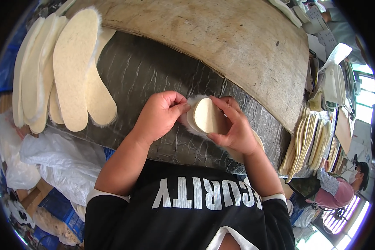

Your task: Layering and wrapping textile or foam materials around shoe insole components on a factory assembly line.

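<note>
We see bare foil top between the insole stack on our left and the board beyond.

The insole you pinch looks like soft felt with fluffy fur edges; under your grip lies crinkly, shiny foil.

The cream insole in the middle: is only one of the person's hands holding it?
No: the left hand and the right hand both grip the cream insole, one on each side.
</note>
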### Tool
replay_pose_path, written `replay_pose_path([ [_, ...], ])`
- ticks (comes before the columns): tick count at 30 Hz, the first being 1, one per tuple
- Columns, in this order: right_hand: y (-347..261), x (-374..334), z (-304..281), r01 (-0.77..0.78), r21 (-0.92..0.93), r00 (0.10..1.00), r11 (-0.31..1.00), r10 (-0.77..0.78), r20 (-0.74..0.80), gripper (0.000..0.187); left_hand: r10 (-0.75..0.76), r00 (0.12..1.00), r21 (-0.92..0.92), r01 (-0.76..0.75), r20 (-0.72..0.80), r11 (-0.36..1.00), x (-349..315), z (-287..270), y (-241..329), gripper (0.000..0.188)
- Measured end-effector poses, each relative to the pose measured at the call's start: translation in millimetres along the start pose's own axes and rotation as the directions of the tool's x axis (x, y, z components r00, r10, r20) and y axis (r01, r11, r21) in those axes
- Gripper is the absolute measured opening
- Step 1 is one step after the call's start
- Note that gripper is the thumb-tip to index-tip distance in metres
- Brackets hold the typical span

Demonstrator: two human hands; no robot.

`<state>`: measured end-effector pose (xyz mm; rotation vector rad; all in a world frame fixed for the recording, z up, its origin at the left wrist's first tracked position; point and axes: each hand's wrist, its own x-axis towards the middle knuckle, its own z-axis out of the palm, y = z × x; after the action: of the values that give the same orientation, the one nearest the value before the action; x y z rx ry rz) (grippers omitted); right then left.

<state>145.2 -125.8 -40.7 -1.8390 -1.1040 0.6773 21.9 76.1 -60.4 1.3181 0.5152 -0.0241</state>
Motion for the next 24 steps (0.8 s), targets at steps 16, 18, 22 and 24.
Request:
replay_pose_path([
  [16, 1.1, -4.3, 2.1, 0.054, -0.096, 0.999, 0.994, -0.054, -0.004, 0.080, -0.023, 0.998, -0.137, 0.031, 0.059, 0.990, -1.5, 0.9, -0.7, 0.009],
  [18, 0.6, -4.2, 2.1, 0.058, -0.101, 0.998, 0.993, -0.059, -0.003, 0.081, -0.019, 0.998, -0.153, 0.028, 0.061, 0.988, -1.4, 1.0, -1.9, 0.009],
  [22, 0.8, -4.4, 3.1, 0.061, -0.108, 0.998, 0.992, -0.061, 0.002, 0.081, -0.010, 0.998, -0.139, 0.017, 0.055, 0.990, -2.2, 1.0, -2.6, 0.009],
  [24, 0.3, -5.2, 3.2, 0.063, -0.112, 0.998, 0.992, -0.063, 0.000, 0.081, -0.006, 0.999, -0.130, 0.012, 0.046, 0.991, -3.2, 3.0, -0.5, 0.009],
])
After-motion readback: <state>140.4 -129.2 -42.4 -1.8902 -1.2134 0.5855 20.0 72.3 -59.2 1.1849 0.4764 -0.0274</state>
